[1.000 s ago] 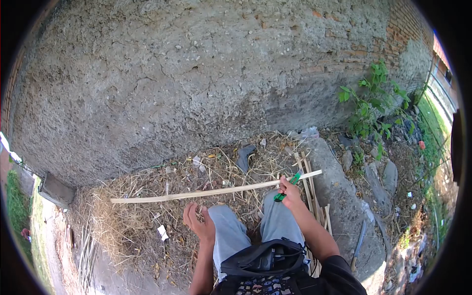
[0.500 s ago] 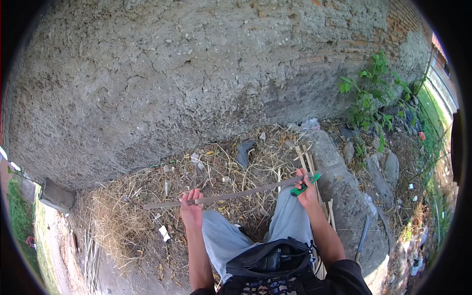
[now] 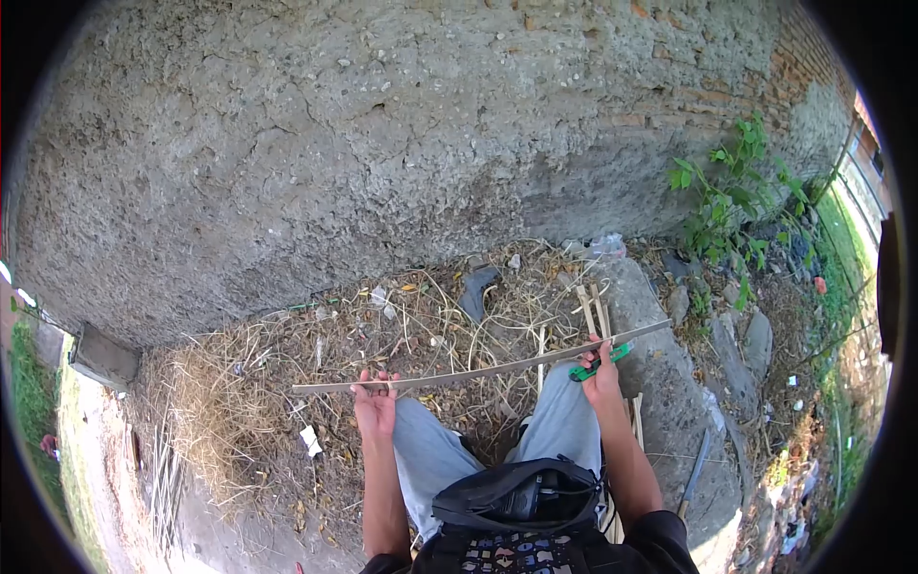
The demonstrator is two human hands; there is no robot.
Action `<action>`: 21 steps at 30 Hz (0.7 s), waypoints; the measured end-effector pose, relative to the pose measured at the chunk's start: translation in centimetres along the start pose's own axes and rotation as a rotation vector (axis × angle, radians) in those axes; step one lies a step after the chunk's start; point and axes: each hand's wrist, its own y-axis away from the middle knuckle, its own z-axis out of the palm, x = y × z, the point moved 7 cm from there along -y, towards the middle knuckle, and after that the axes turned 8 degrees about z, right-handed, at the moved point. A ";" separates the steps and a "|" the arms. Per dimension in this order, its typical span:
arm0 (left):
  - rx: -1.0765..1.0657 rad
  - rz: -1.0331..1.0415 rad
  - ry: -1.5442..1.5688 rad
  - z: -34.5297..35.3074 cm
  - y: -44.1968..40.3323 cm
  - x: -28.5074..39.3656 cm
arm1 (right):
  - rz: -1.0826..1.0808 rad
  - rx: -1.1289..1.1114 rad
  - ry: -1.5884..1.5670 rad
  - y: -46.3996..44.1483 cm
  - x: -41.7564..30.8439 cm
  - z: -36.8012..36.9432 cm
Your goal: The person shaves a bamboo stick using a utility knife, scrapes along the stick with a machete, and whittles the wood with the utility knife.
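Observation:
A long, thin strip that looks like split bamboo [image 3: 478, 372] stretches across my lap, slightly bowed and higher at its right end. Near its left end, my left hand [image 3: 376, 407] pinches it between thumb and fingers. My right hand [image 3: 601, 376] grips the strip toward the right and also has a green-handled cutter [image 3: 612, 360] in its fingers. The cutter's blade cannot be made out. Beneath the strip are my knees in light trousers [image 3: 564, 402], and an open black bag [image 3: 516, 497] rests at my waist.
A rough plastered wall [image 3: 382, 163] rises in front. Shavings and dry straw [image 3: 220, 421] cover the ground. More strips [image 3: 593, 311] lean beside my right leg on a concrete slab [image 3: 669, 402], where a long blade [image 3: 698, 469] lies. A leafy plant [image 3: 732, 191] grows at the right.
The strip has turned in my hands, so its narrow edge shows more and its right end stands out clearly. The view has shifted slightly; both hands keep their hold.

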 end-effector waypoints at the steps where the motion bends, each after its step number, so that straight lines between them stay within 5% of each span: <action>1: 0.001 0.005 0.001 0.0 0.0 0.1 | 0.000 0.008 0.006 0.2 0.1 0.0; 19: -0.038 0.011 0.061 -1.4 1.0 0.6 | 0.125 0.198 0.088 -0.5 0.1 -1.6; 21: -0.235 0.029 0.093 -1.1 1.0 0.6 | 0.126 0.194 0.073 -0.8 0.2 -1.7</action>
